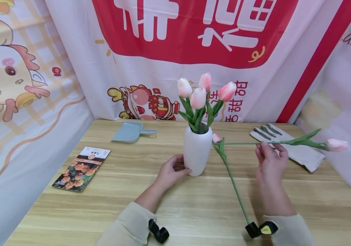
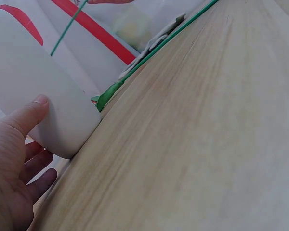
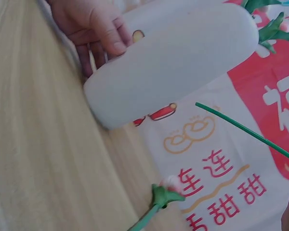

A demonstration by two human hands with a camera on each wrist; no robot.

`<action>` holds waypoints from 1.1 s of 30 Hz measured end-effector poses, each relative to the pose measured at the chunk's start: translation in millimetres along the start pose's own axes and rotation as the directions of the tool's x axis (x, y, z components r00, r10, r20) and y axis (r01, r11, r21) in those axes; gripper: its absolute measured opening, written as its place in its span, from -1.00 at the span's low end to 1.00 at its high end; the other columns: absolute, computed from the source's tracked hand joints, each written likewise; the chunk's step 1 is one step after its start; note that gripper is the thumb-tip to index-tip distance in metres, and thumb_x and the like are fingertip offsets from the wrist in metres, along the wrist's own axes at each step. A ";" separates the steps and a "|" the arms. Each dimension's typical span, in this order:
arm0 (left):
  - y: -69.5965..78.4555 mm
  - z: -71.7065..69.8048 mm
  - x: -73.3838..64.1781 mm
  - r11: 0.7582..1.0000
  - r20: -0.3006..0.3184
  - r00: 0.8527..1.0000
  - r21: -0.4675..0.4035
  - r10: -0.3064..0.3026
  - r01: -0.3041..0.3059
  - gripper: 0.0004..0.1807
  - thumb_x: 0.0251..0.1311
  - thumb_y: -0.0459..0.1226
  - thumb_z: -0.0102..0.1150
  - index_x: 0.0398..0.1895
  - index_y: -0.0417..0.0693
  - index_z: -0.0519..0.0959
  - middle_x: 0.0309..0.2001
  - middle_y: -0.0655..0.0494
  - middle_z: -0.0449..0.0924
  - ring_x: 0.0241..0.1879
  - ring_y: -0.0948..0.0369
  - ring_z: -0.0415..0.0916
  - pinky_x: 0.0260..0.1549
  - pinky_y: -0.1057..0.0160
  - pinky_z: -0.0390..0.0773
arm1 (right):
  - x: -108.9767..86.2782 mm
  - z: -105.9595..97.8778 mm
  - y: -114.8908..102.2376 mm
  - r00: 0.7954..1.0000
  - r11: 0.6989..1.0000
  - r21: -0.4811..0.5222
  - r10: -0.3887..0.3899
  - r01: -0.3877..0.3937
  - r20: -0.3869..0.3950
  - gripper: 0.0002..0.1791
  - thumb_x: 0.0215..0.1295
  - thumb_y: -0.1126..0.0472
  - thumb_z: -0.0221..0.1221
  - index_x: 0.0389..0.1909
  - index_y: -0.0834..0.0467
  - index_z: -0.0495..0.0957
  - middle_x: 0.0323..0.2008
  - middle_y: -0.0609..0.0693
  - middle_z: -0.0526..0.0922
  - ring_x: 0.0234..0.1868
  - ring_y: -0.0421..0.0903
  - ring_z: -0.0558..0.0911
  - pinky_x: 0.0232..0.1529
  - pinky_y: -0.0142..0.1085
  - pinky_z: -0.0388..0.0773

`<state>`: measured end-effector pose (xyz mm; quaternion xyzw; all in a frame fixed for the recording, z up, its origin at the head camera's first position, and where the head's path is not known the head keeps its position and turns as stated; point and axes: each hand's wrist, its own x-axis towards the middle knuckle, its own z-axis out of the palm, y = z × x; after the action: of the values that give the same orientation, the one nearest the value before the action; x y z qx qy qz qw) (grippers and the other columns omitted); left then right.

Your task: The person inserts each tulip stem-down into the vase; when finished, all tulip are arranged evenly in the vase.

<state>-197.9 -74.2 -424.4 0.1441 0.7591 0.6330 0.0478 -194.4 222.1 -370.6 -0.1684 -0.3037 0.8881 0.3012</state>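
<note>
A white vase (image 1: 197, 150) stands upright on the wooden table, with several pink-and-white tulips (image 1: 198, 98) in it. My left hand (image 1: 170, 171) holds its lower left side, thumb on the front and fingers toward the back. To the right, my right hand (image 1: 272, 165) pinches the green stem of a loose tulip (image 1: 336, 145). That stem runs level, bloom to the right and bare end (image 3: 241, 130) toward the vase. Another tulip (image 1: 234, 181) lies on the table between the vase and my right forearm, its bloom near the vase.
A pair of work gloves (image 1: 304, 153) lies at the back right, behind the held tulip. At the back left is a grey-blue dustpan (image 1: 128, 132), and nearer, a flower-picture packet (image 1: 81, 168). Printed cloth (image 1: 80, 61) hangs behind the table (image 1: 126, 160).
</note>
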 end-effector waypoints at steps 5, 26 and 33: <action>-0.4 -0.1 1.0 1.000 0.000 1.000 0.002 0.004 -0.004 -0.43 0.11 -0.37 0.38 0.20 -0.31 0.44 0.13 -0.29 0.56 0.14 -0.18 0.53 0.21 -0.11 0.51 | -7.9 12.6 -13.5 1.000 0.999 0.027 -0.028 0.028 0.014 -0.53 0.04 0.48 0.38 -0.09 0.16 0.39 -0.42 0.08 0.69 -0.51 -0.09 0.71 -0.50 -0.38 0.70; -19.7 0.8 10.2 1.000 -0.011 1.000 0.018 -0.014 0.014 -0.40 0.12 -0.35 0.38 0.24 -0.27 0.42 0.16 -0.26 0.55 0.15 -0.15 0.52 0.22 -0.10 0.51 | -34.5 45.2 -59.6 0.991 0.969 0.220 -0.125 0.111 0.052 -0.66 0.09 0.54 0.31 -0.16 0.20 0.50 -0.43 0.16 0.64 -0.54 0.00 0.69 -0.54 -0.29 0.70; -34.5 2.2 13.9 1.000 -0.028 1.000 0.020 -0.005 0.006 -0.39 0.10 -0.25 0.43 0.23 -0.15 0.45 0.14 -0.16 0.58 0.14 -0.07 0.55 0.20 -0.02 0.55 | -48.7 52.0 -56.3 0.976 0.963 0.219 -0.183 0.154 0.121 -0.66 0.08 0.56 0.30 -0.17 0.21 0.49 -0.43 0.17 0.65 -0.53 0.00 0.69 -0.54 -0.32 0.69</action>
<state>-216.1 -73.6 -456.9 0.1337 0.7666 0.6270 0.0376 -158.0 204.0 -289.5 -0.0466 -0.2425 0.8957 0.3697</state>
